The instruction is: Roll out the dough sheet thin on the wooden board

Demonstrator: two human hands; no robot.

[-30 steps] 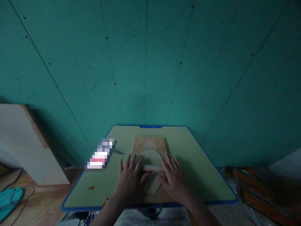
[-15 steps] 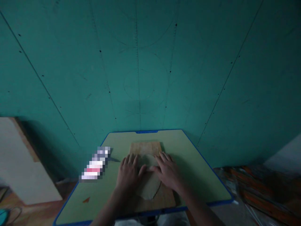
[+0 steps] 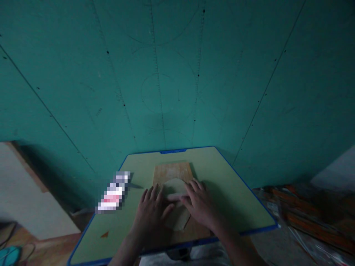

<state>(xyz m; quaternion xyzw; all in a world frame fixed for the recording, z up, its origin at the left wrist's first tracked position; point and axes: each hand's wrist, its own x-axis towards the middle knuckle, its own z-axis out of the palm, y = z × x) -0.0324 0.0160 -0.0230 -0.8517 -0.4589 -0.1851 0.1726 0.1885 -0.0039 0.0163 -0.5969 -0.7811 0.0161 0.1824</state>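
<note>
A pale rolling pin [image 3: 176, 197] lies crosswise on a flattened sheet of dough [image 3: 179, 218]. My left hand [image 3: 151, 205] rests over the pin's left end, its fingers stretched forward and its thumb spread onto the dough on the near side. Over the right end lies my right hand [image 3: 199, 201], fingers curved across it and thumb along the pin. Both pin ends are hidden under the hands. Beneath the dough is a wooden board [image 3: 172, 170], which sits on a pale green table [image 3: 227, 199] with a blue edge.
Left on the table are a blurred-out packet [image 3: 113, 192], a dark pointed shape beside it, perhaps a knife blade [image 3: 136, 186], and a small orange-brown triangle [image 3: 104, 234]. A green wall [image 3: 177, 92] rises behind. A white panel [image 3: 30, 195] leans at left; wooden pieces [image 3: 313, 221] lie at right.
The pin sits slightly nearer to me on the dough. My left thumb has moved away from the pin toward me. The whole view has shifted a little.
</note>
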